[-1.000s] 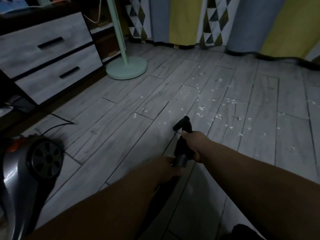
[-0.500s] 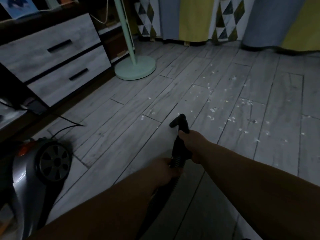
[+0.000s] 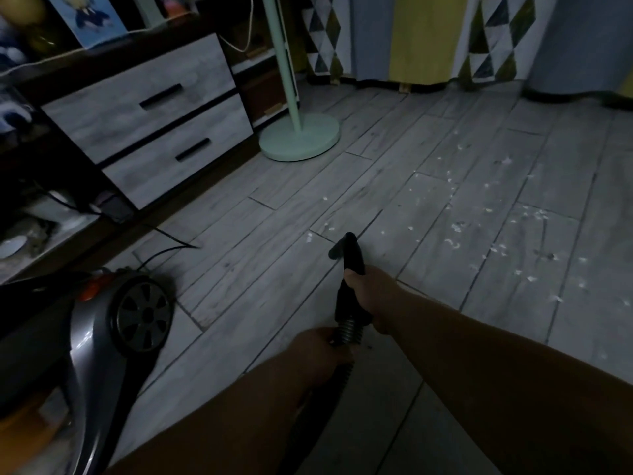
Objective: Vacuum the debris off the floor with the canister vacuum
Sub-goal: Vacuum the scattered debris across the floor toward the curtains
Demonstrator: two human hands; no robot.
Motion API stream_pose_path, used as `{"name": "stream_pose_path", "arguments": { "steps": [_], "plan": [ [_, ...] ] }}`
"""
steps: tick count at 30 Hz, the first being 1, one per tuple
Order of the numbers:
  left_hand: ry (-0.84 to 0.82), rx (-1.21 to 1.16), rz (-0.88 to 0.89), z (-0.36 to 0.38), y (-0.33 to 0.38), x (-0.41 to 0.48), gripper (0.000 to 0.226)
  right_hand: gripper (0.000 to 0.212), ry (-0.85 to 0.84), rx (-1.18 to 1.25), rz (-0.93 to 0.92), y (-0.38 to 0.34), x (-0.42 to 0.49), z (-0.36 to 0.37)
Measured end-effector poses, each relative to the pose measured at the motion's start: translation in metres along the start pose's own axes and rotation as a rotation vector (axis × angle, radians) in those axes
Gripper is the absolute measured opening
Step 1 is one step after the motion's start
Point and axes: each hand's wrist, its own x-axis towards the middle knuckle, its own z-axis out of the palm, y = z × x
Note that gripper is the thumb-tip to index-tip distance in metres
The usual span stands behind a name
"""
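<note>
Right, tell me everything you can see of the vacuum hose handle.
The handle is a black, plastic-looking curved tube whose bent open end points forward and down at the floor with no nozzle fitted. Its rear joins a grey ribbed hose that runs back under the arms. The right hand wraps its middle in a closed grip; the left hand holds the hose just behind it. The tip hangs short of the white debris ahead to the right.
</note>
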Motion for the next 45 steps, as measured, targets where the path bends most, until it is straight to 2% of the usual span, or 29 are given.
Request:
{"name": "stream_pose_path", "arguments": {
  "steps": [3, 6, 10, 14, 18, 21, 25, 28, 35, 41, 45],
  "plan": [
    [0.016, -0.022, 0.009, -0.001, -0.001, 0.000, 0.044, 0.015, -0.012, -0.020, -0.001, -0.003, 0.000, 0.003],
    [0.021, -0.027, 0.028, 0.003, -0.002, 0.000, 0.042, 0.027, -0.029, -0.038, -0.018, -0.003, 0.000, 0.001],
    [0.043, 0.004, 0.042, 0.006, 0.001, 0.002, 0.043, 0.021, -0.057, -0.068, -0.037, -0.003, 0.004, -0.003],
    [0.060, 0.020, 0.049, 0.002, 0.002, 0.005, 0.044, 0.034, -0.069, -0.077, -0.079, -0.004, 0.015, 0.001],
    [0.058, 0.035, 0.036, -0.009, 0.004, 0.013, 0.052, 0.033, -0.050, -0.049, -0.082, -0.009, 0.026, 0.012],
    [0.077, 0.055, 0.024, -0.017, 0.007, 0.022, 0.048, 0.031, -0.037, -0.039, -0.080, -0.014, 0.037, 0.019],
    [0.096, 0.127, 0.007, -0.026, 0.010, 0.037, 0.044, 0.027, -0.026, 0.008, -0.061, -0.016, 0.051, 0.026],
    [0.098, 0.187, -0.012, -0.033, 0.012, 0.044, 0.050, 0.022, -0.012, 0.008, -0.065, -0.018, 0.060, 0.031],
    [0.103, 0.403, -0.025, -0.034, 0.031, 0.060, 0.042, 0.044, 0.069, -0.015, -0.068, -0.029, 0.076, 0.034],
    [0.133, 0.435, 0.031, -0.033, 0.045, 0.067, 0.042, 0.044, 0.112, 0.072, -0.049, -0.034, 0.090, 0.018],
    [0.120, 0.429, -0.007, -0.031, 0.047, 0.069, 0.042, 0.041, 0.081, 0.126, -0.028, -0.029, 0.092, 0.013]
  ]
}}
